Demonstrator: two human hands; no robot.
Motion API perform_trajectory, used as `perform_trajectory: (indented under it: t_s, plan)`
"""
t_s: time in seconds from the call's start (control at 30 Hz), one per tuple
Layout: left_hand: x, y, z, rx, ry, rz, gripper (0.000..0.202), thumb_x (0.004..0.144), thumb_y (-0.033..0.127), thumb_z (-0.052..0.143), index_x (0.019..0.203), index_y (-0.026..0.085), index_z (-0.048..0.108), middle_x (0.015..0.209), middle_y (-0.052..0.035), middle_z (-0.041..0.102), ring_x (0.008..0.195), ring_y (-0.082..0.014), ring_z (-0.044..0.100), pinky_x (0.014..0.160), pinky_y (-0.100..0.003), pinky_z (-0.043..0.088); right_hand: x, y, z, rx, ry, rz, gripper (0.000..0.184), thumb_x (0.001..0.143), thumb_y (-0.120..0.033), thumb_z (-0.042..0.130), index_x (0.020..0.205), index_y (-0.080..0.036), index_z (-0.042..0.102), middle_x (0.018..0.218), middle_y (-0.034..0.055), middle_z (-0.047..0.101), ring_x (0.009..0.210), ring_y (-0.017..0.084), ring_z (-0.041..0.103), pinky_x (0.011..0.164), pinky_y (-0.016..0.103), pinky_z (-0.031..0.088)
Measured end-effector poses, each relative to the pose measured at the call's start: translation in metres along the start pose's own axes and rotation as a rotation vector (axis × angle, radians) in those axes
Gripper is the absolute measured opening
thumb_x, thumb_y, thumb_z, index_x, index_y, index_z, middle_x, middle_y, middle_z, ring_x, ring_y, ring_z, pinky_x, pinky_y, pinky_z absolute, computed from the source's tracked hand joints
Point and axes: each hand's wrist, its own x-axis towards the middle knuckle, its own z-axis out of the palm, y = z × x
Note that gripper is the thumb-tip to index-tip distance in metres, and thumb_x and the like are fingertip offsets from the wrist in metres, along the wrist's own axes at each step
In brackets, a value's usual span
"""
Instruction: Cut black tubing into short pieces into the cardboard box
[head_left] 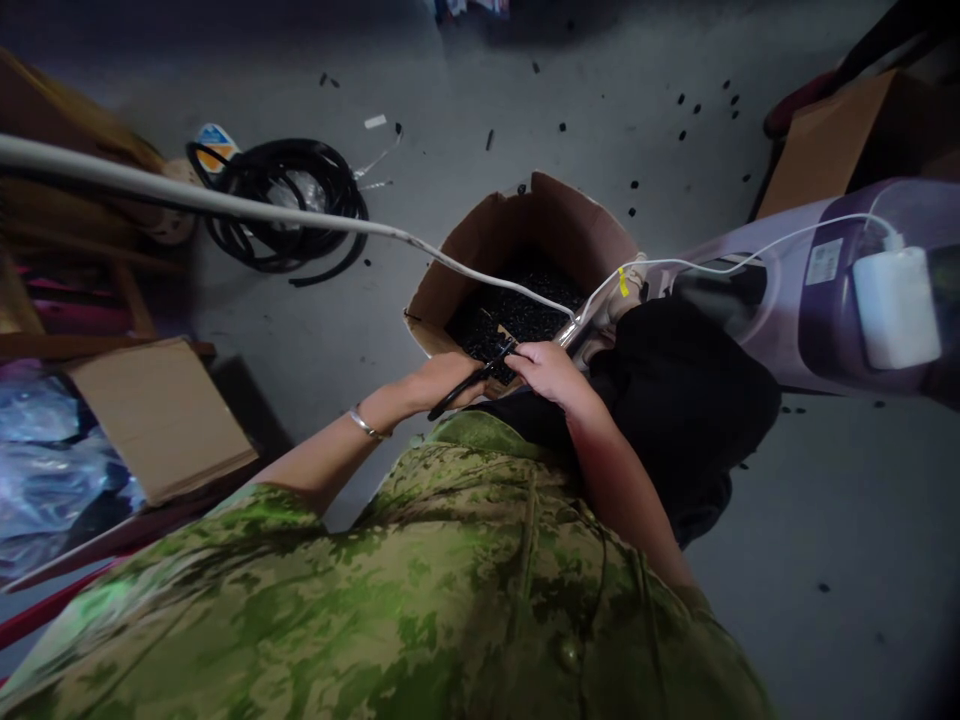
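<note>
My left hand is closed around a thin black strip, which slants up to the right across its fingers. At the strip's upper end, my right hand has its thumb and fingers pinched together. Both hands meet over the near edge of an open cardboard box. Inside the box lies a heap of small black pieces. Shadow and the fingers hide exactly how the right fingertips grip the strip.
A coil of black hose lies on the floor at left. A white cable crosses above the box. At right stands a purple-and-white appliance with a white adapter on it. Small black bits dot the floor. Another cardboard box stands left.
</note>
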Motion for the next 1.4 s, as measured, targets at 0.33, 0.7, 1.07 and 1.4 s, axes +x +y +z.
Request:
perform_trajectory:
  t_s: [0.33,0.7,1.07,1.4]
  plan:
    - [0.002,0.014,-0.008,-0.026,-0.005,-0.043,0.036,0.095,0.037,0.042,0.087,0.016,0.071,0.078,-0.0113,0.074,0.074,-0.0222,0.070,0.064,-0.026,0.048,0.001,0.003,0.006,0.079,0.041,-0.002,0.030,0.095,-0.031,0.057,0.069,-0.018,0.063,0.065,-0.0005,0.060,0.069,0.014,0.055,0.062,0.023,0.035]
    - [0.003,0.012,-0.001,0.014,-0.013,-0.109,0.041,0.093,0.044,0.043,0.085,0.016,0.072,0.079,-0.0142,0.074,0.075,-0.0257,0.070,0.068,-0.030,0.051,0.004,0.003,0.007,0.048,0.007,0.014,0.029,0.095,-0.028,0.057,0.069,-0.019,0.063,0.068,0.0009,0.062,0.069,0.014,0.056,0.062,0.024,0.036]
    - [0.001,0.017,0.006,0.071,0.008,-0.177,0.050,0.096,0.050,0.039,0.088,0.017,0.076,0.083,-0.0144,0.075,0.077,-0.0260,0.071,0.067,-0.029,0.052,0.000,0.002,0.001,0.134,-0.011,0.048,0.036,0.094,-0.028,0.055,0.060,-0.020,0.050,0.057,-0.0025,0.053,0.059,0.012,0.051,0.058,0.023,0.034]
    - [0.006,0.022,0.014,0.117,0.060,-0.261,0.057,0.096,0.055,0.036,0.087,0.016,0.077,0.082,-0.0170,0.075,0.076,-0.0282,0.071,0.067,-0.032,0.052,-0.007,-0.001,-0.004,0.372,-0.022,0.122,0.033,0.094,-0.024,0.051,0.063,-0.021,0.043,0.051,-0.0067,0.047,0.041,0.008,0.043,0.047,0.021,0.032]
